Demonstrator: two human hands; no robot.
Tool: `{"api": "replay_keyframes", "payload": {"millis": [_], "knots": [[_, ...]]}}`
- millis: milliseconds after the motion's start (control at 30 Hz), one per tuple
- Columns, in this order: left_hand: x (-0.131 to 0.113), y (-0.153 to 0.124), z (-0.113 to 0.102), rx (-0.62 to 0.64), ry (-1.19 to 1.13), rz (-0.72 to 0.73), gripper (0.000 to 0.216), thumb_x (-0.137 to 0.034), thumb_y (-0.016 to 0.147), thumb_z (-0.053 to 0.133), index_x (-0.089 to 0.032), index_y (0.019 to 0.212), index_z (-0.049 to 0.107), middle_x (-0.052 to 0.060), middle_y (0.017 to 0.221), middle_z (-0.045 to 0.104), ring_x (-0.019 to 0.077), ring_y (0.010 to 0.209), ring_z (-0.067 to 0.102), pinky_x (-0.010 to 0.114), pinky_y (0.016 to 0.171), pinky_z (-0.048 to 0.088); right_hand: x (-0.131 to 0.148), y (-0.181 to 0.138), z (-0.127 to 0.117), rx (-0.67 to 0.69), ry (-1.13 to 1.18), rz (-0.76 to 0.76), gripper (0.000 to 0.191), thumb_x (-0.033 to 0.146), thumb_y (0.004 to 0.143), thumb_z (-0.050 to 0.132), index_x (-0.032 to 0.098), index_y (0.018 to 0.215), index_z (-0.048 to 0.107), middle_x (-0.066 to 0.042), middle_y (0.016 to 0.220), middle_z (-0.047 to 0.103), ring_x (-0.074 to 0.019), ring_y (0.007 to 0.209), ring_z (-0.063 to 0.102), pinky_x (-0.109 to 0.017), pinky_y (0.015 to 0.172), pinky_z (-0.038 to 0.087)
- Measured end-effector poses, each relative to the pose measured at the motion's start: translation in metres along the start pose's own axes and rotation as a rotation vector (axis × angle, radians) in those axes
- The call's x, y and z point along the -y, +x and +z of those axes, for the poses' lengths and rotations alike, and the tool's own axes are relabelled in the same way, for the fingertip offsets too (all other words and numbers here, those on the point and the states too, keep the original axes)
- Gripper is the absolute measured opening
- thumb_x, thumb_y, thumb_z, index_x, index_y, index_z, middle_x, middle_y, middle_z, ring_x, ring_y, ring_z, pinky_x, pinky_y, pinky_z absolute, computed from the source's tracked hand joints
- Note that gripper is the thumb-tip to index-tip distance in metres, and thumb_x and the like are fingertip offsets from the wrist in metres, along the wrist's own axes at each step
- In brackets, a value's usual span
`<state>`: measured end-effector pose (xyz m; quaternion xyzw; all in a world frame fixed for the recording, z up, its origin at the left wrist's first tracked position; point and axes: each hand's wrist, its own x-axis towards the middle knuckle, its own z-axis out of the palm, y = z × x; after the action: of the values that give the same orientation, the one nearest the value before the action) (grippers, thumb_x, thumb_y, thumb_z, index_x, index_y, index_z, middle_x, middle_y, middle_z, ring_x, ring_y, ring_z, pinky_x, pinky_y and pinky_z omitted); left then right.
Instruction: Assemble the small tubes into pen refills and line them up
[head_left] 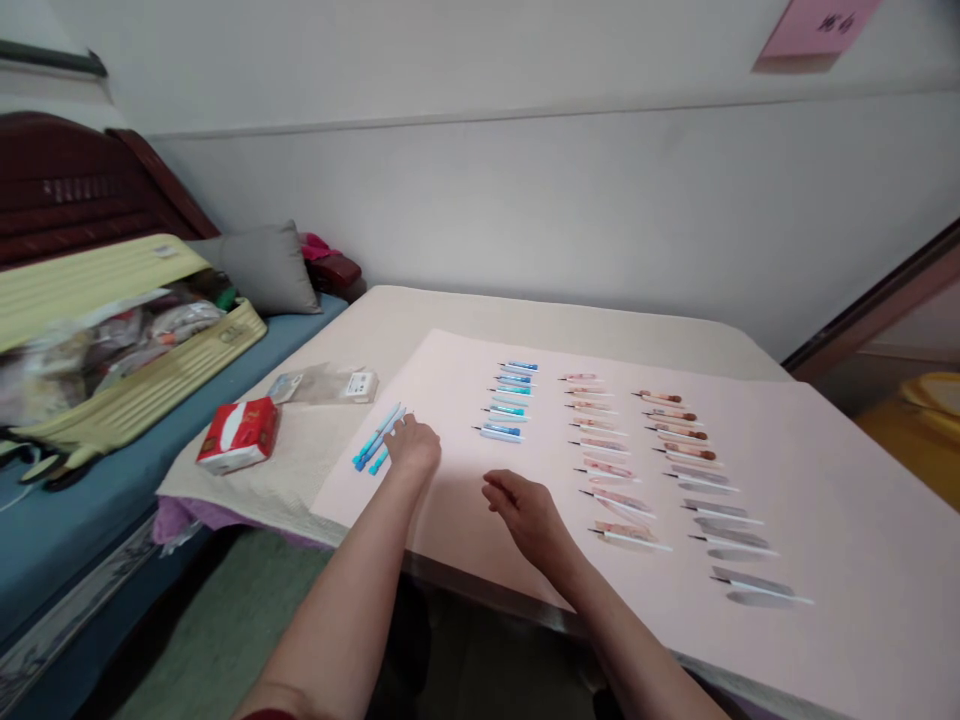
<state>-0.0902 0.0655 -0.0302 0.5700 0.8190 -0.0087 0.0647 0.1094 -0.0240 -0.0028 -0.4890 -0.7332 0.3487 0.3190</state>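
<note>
Head camera view: a counter (390, 310) covered by a pink sheet (825, 470). The left hand (414, 446) curls over the near ends of the blue pens (377, 441), bunched at the sheet's left edge; whether it grips them cannot be told. The right hand (525, 503) hovers slack and empty just beside. Three columns of pens (600, 440) lie sorted by colour, spaced so none touches its neighbour. A red tissue pack (238, 433) sits further left.

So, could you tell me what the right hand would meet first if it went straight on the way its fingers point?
Probably the left hand, which touches the loose blue-and-white plastic pens; only bare pale pink paper sheet lies between it and the right hand, though depth is unclear.
</note>
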Motion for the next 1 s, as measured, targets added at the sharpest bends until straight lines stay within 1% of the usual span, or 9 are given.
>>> {"api": "replay_keyframes", "payload": {"millis": [133,300,433,567,700,833,1000], "knots": [[0.006,-0.001,-0.006,0.007,0.016,-0.005,0.039,-0.032,0.077,0.046,-0.014,0.106,0.064,0.019,0.127,0.050,0.0368,0.117,0.039,0.054,0.094,0.030,0.000,0.000,0.001,0.003,-0.004,-0.006,0.025,0.033,0.088,0.047,0.019,0.098,0.064,-0.005,0.085,0.070,-0.0180,0.077,0.066,-0.027,0.068,0.047],[0.005,-0.009,-0.014,-0.003,0.017,0.032,0.039,-0.028,0.077,0.044,-0.013,0.109,0.063,0.019,0.132,0.045,0.0351,0.117,0.039,0.050,0.092,0.034,0.000,-0.001,0.000,0.010,-0.015,-0.008,0.025,0.033,0.088,0.047,0.019,0.098,0.064,-0.005,0.084,0.070,-0.0183,0.078,0.066,-0.027,0.069,0.047],[0.007,-0.014,-0.012,0.026,0.010,0.014,0.036,-0.020,0.074,0.044,-0.012,0.102,0.066,0.021,0.127,0.048,0.0355,0.112,0.044,0.047,0.084,0.040,0.001,0.000,-0.001,0.013,-0.014,-0.012,0.025,0.034,0.088,0.046,0.019,0.098,0.064,-0.005,0.085,0.070,-0.0182,0.078,0.065,-0.027,0.069,0.047],[0.013,-0.009,-0.009,0.057,-0.002,-0.011,0.038,-0.017,0.072,0.045,-0.013,0.105,0.065,0.021,0.125,0.049,0.0364,0.113,0.044,0.047,0.082,0.041,0.002,0.000,-0.001,0.013,-0.014,-0.011,0.025,0.033,0.088,0.046,0.019,0.097,0.065,-0.005,0.086,0.070,-0.0177,0.077,0.065,-0.027,0.068,0.047],[0.016,-0.004,-0.009,0.077,-0.009,-0.018,0.040,-0.016,0.071,0.046,-0.012,0.106,0.064,0.021,0.126,0.049,0.0356,0.115,0.044,0.046,0.085,0.041,0.003,-0.001,-0.002,0.012,-0.012,-0.013,0.025,0.034,0.089,0.046,0.020,0.097,0.065,-0.004,0.085,0.070,-0.0175,0.076,0.065,-0.027,0.068,0.047],[0.015,-0.004,-0.011,0.070,-0.013,-0.017,0.040,-0.016,0.071,0.047,-0.012,0.107,0.064,0.021,0.127,0.048,0.0351,0.115,0.044,0.046,0.088,0.039,0.003,-0.002,-0.002,0.015,-0.012,-0.007,0.024,0.034,0.088,0.046,0.020,0.096,0.065,-0.004,0.086,0.070,-0.0176,0.076,0.065,-0.027,0.068,0.046],[0.016,-0.007,-0.015,0.066,-0.025,-0.013,0.041,-0.021,0.071,0.049,-0.016,0.109,0.062,0.020,0.125,0.049,0.0354,0.115,0.044,0.046,0.087,0.039,0.001,-0.002,-0.001,0.013,-0.005,-0.008,0.024,0.034,0.088,0.047,0.020,0.098,0.065,-0.004,0.087,0.070,-0.0174,0.077,0.065,-0.027,0.069,0.047]]}}
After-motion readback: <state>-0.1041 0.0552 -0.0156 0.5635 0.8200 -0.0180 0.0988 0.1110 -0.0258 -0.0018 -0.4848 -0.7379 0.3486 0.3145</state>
